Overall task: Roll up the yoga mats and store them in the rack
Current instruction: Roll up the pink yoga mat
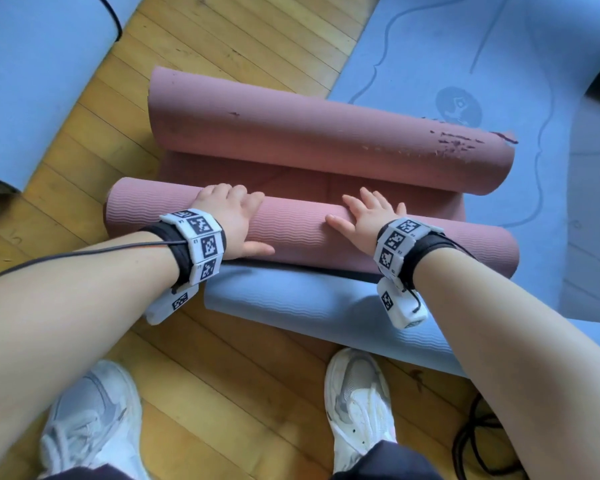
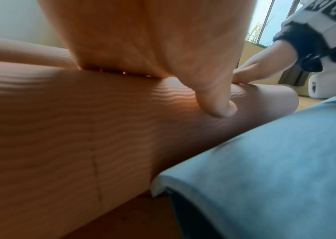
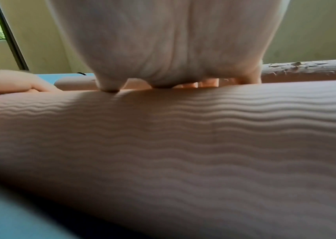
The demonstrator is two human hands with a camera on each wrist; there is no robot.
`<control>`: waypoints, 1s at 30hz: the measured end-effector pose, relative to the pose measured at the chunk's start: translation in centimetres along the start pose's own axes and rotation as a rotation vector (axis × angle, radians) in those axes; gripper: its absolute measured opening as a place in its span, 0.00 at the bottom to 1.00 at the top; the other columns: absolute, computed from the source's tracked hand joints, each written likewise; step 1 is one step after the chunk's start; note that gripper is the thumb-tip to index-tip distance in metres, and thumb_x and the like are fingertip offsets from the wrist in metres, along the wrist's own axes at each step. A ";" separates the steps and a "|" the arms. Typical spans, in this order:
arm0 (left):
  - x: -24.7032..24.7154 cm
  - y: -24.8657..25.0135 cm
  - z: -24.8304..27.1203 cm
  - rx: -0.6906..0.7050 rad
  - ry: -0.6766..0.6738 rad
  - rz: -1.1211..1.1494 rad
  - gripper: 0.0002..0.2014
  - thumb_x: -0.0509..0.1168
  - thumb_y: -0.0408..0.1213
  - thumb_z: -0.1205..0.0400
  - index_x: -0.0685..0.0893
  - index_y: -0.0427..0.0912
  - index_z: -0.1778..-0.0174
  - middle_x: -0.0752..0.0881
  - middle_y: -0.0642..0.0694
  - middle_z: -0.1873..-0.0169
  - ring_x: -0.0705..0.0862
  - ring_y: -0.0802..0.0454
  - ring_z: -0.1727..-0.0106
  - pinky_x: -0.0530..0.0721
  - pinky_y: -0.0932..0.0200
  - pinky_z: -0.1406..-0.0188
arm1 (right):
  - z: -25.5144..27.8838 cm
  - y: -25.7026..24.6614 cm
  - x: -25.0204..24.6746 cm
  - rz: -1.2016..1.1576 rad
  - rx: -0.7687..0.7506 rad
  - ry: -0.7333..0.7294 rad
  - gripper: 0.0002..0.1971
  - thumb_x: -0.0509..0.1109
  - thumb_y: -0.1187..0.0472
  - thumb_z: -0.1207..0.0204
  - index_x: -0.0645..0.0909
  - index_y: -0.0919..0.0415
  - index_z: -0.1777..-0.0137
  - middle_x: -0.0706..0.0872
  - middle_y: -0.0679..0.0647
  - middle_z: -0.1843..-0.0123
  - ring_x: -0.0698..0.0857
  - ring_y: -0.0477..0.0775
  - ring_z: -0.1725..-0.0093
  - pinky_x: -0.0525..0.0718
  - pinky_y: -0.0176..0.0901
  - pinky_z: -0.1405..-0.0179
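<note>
The wood floor was biggest in view, w/ blue mats over much of it: one spread flat at right, one at upper left, and a third w/ its edge just in front of the person's feet, partly under the pink roll.

The pink mat lay across the middle, about half rolled. The near end was a tight roll; the far end curled up on its own, scuffed toward its right end, w/ a short flat strip left between the two. No rack in any view, so storing looked a long way off.

Both hands sat on top of the roll, apart from each other. Left hand had fingers draped over the far side and thumb pressed into the near face, prob. to keep the roll tight. Right hand lay flat, fingers spread and straight, pressing down, likely to push the roll fwd evenly. Wrist views showed palms bearing on the ribbed surface.

White sneakers stood just behind the blue edge; a black cable coiled at lower right.
</note>
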State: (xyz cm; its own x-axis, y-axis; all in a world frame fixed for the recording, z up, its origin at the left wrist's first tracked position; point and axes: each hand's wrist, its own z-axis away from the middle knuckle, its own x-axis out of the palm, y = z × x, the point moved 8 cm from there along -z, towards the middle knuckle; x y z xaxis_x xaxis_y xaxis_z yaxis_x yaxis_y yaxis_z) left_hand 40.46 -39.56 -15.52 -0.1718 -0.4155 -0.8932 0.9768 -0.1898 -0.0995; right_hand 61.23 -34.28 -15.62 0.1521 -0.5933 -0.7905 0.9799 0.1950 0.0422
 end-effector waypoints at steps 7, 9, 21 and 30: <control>0.6 -0.7 -1.1 -0.003 -0.038 -0.064 0.59 0.62 0.77 0.35 0.44 0.47 0.16 0.59 0.40 0.21 0.61 0.41 0.22 0.55 0.45 0.21 | 0.9 -0.4 -0.9 0.045 0.024 0.096 0.33 0.48 0.34 0.19 0.48 0.41 0.16 0.59 0.55 0.21 0.59 0.60 0.21 0.54 0.68 0.22; 0.3 -0.9 -1.3 -0.025 -0.046 -0.076 0.60 0.63 0.78 0.38 0.46 0.50 0.17 0.59 0.41 0.22 0.63 0.41 0.25 0.61 0.45 0.25 | 1.1 -0.2 -1.1 0.043 -0.005 0.087 0.36 0.52 0.33 0.20 0.46 0.42 0.16 0.59 0.55 0.20 0.60 0.60 0.21 0.56 0.69 0.22; -0.5 -1.4 -2.7 -0.018 -0.045 -0.031 0.49 0.61 0.71 0.27 0.48 0.52 0.17 0.61 0.41 0.21 0.62 0.40 0.22 0.58 0.45 0.22 | -1.0 0.3 -0.5 0.324 -0.073 -0.045 0.70 0.84 0.40 0.45 0.30 0.42 0.18 0.52 0.48 0.18 0.52 0.56 0.17 0.58 0.77 0.25; -0.3 -1.2 -2.4 -0.044 -0.043 -0.176 0.66 0.71 0.73 0.39 0.36 0.49 0.17 0.56 0.41 0.22 0.62 0.42 0.26 0.63 0.48 0.28 | -1.2 0.1 -1.1 0.373 -0.101 -0.014 0.70 0.84 0.40 0.46 0.33 0.43 0.17 0.60 0.50 0.21 0.63 0.59 0.22 0.63 0.74 0.26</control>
State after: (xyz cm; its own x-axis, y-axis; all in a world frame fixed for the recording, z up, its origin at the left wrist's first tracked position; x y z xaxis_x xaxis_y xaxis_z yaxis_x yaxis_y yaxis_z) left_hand 39.66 -37.06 -16.15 -0.3453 -0.4167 -0.8409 0.9355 -0.2246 -0.2728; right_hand 61.04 -32.66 -15.48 0.4985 -0.4777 -0.7234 0.8391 0.4755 0.2642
